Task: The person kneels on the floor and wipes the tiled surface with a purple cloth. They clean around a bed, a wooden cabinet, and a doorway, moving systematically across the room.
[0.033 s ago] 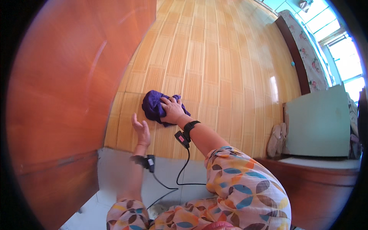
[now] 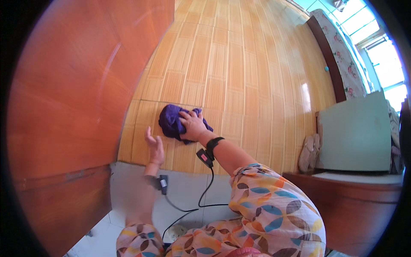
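A bunched purple cloth (image 2: 170, 121) lies on the wood-patterned tile floor (image 2: 233, 77). My right hand (image 2: 192, 125) presses down on its right side, fingers bent over the folds and gripping it. Just left of and nearer than the cloth, my left hand (image 2: 155, 147) hovers with nothing in it, thumb and fingers apart. Each wrist wears a black strap carrying a small black device, the right device (image 2: 204, 158) and the left device (image 2: 163, 184), with black cables running back toward me. The underside of the cloth is hidden.
A reddish-brown wooden door (image 2: 81, 85) stands close on the left. At right are a pale green panel (image 2: 355, 132), a pair of beige slippers (image 2: 309, 152) and a brown wooden piece of furniture (image 2: 342, 210). Farther back is a bed with a floral cover (image 2: 338, 55). Grey tile (image 2: 184, 188) lies nearest me.
My left hand has shifted slightly left and the left forearm is blurred. The right hand stays on the cloth, which sits almost in the same place. The view has tilted slightly.
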`<state>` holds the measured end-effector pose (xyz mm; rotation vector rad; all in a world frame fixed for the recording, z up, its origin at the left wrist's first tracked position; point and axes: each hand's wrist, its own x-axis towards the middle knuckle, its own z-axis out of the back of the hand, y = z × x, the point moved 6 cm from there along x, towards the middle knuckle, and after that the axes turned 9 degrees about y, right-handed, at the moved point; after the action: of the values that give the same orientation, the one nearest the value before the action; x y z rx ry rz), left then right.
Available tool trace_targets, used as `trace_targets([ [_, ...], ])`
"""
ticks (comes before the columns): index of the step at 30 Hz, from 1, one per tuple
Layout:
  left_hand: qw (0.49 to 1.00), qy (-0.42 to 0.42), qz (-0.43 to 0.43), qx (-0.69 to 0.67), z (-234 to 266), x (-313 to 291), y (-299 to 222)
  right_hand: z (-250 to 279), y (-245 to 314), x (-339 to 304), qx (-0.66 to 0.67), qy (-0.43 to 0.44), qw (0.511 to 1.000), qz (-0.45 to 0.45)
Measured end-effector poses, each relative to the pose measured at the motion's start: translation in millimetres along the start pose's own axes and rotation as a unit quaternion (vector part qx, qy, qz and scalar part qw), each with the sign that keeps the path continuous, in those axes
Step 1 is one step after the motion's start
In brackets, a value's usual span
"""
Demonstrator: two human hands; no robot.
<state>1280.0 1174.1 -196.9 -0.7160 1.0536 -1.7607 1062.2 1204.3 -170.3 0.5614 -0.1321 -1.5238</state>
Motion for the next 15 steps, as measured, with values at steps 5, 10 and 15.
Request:
trace_targets([
  [5, 0.95, 0.238, 0.025, 0.198, 126, -98, 34, -55, 86, -103, -0.009, 0.059, 0.994, 0.087],
  [10, 0.903, 0.226, 0.051, 0.361, 181, -173, 74, -99, 144, -171, 0.041, 0.161, 0.971, 0.171],
  [15, 0.91, 0.14, -0.024, 0.39, 176, -193, 80, -113, 132, -186, 0.378, 0.297, 0.877, -0.017],
])
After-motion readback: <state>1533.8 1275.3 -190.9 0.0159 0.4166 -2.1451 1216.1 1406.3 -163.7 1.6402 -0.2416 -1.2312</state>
